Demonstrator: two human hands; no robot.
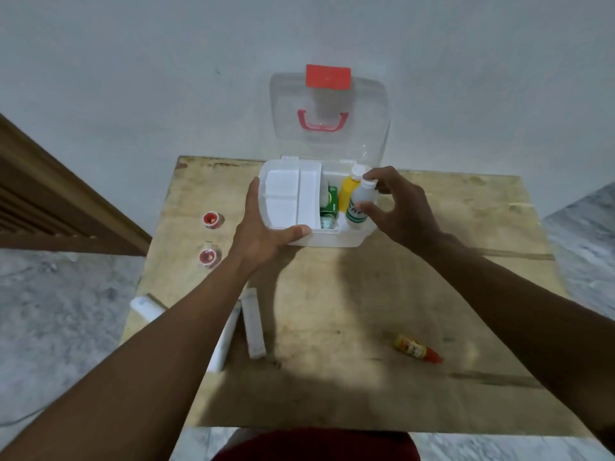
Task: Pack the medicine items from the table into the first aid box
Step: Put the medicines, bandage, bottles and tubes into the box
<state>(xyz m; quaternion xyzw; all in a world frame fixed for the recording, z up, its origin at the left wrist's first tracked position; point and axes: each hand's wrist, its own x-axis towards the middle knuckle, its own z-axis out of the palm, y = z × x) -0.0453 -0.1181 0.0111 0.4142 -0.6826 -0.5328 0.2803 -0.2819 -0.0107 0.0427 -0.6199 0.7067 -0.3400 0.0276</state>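
The white first aid box [329, 239] stands open at the far middle of the wooden table, its clear lid [329, 118] upright against the wall. My left hand [263, 231] grips the box's front left corner beside the white inner tray [289, 197]. My right hand [396, 207] holds a white bottle with green print [357, 207] in the box's right side, next to a yellow bottle [347, 191] and a green carton [330, 202]. On the table lie two small red-capped jars [210, 219] [209, 257], white tubes [253, 322] [146, 307] and a small yellow bottle with a red cap [417, 349].
The table [366, 311] is a small plywood top against a pale wall, with grey marbled floor on both sides. A wooden railing [50, 201] runs at the left. Another white tube [226, 341] lies partly under my left forearm.
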